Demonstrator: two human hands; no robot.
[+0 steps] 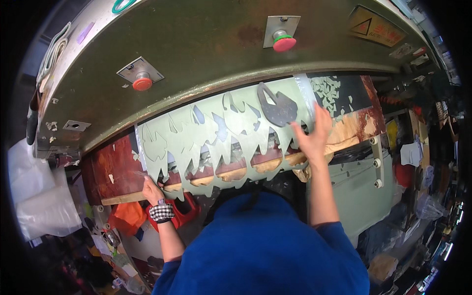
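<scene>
A pale green sheet (236, 167) lies across the work surface of a large green machine, with curved pieces cut out along it and a jagged near edge. Toward its right end rests a dark grey cutting die (278, 109) with a pointed loop at one side. My right hand (313, 135) is spread at the sheet's right edge, thumb close to the die and fingers over the clear strip. At the sheet's near left corner, my left hand (153, 191) has its fingertips closed on the edge; a checked band circles that wrist.
On the machine's front are two red push buttons (142, 82) (284, 43). Small green scraps (326, 93) lie beyond the sheet's right end. A worn wooden edge (351, 143) runs along the near side. Below left sit a red container (183, 212) and orange cloth (129, 219).
</scene>
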